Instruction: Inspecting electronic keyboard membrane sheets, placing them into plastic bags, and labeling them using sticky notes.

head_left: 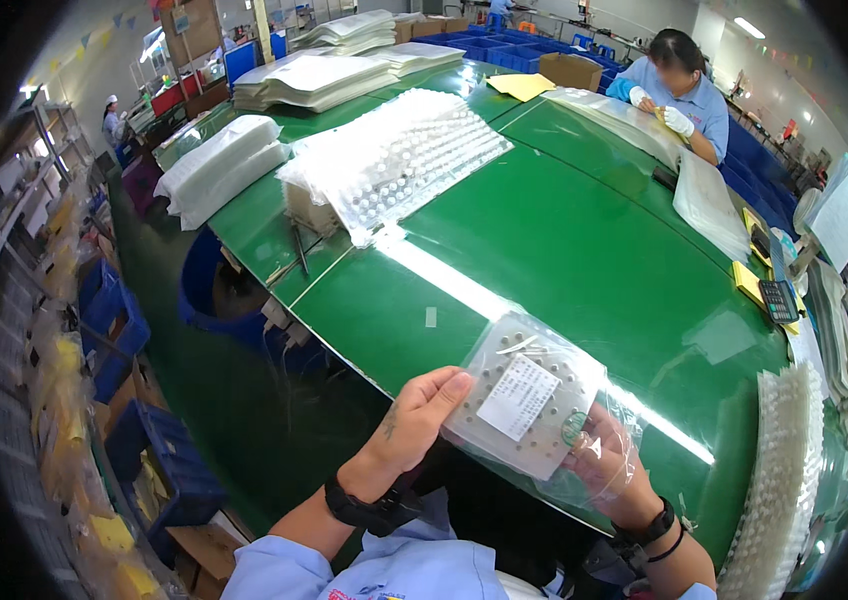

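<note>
Between my two hands is a clear plastic bag (484,408) around a flat, pale sheet dotted with small round dark pieces. A white printed label (519,397) lies across its middle, with a small round green sticker (574,428) near its right corner. My left hand (414,425) pinches the left edge, thumb on top. My right hand (604,450) grips the right end, its fingers seen through the loose, crinkled plastic. The bag is held tilted above the near edge of the green table (564,240).
Plastic-wrapped trays of round parts (414,170) lie farther up the table, beside stacked white sheets (319,80). A calculator (777,300) and stacked bubbly trays (779,470) are at right. Across the table, a gloved co-worker (679,95) handles something yellow. Blue bins (159,470) stand left.
</note>
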The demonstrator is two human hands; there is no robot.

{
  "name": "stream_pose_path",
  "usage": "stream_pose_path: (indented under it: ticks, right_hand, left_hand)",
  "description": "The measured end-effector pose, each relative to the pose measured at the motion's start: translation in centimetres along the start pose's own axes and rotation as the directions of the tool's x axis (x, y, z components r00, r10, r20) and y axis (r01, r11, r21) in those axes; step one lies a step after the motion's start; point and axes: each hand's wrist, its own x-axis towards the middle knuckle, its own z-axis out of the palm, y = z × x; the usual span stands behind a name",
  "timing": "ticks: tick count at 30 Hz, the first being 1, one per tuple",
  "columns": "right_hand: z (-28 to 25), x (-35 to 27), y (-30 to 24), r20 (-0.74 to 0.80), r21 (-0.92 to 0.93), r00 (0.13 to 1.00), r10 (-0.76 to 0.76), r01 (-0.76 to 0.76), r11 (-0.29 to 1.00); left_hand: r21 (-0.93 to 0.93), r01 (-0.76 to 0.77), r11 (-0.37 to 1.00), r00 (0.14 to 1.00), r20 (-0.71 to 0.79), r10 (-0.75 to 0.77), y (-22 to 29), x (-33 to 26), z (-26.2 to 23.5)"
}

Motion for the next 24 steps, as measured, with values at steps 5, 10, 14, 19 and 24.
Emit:
stream_pose_path:
  ticks: [5,10,14,19,24]
  right_hand:
    - [1.1,2.8,-0.5,0.088,-0.019,0.996,-0.030,0.032,0.999]
    - [1.6,4.1,-4.6,0.239,-0.503,0.958,-0.159,0.262,0.824]
    - [4.1,4.1,-7.9,0.398,-0.767,0.837,-0.376,0.529,0.364]
    - [5.7,3.6,-10.1,0.206,-0.583,0.906,-0.369,0.417,0.698]
    - [4.8,3.3,-9.2,0.137,-0.452,0.922,-0.362,0.384,0.805]
  left_hand:
    - [-0.047,0.075,0.996,0.991,-0.103,-0.080,0.1,-0.8,-2.2]
    - [-0.206,0.115,0.972,0.991,-0.047,-0.127,0.1,-1.3,-2.8]
    - [-0.332,-0.074,0.940,0.997,-0.041,0.064,-0.1,-1.5,-2.3]
    - [-0.263,-0.348,0.900,0.937,-0.074,0.341,-0.3,-1.1,-1.3]
    - [-0.266,-0.451,0.852,0.892,-0.128,0.433,0.2,-0.5,-1.1]
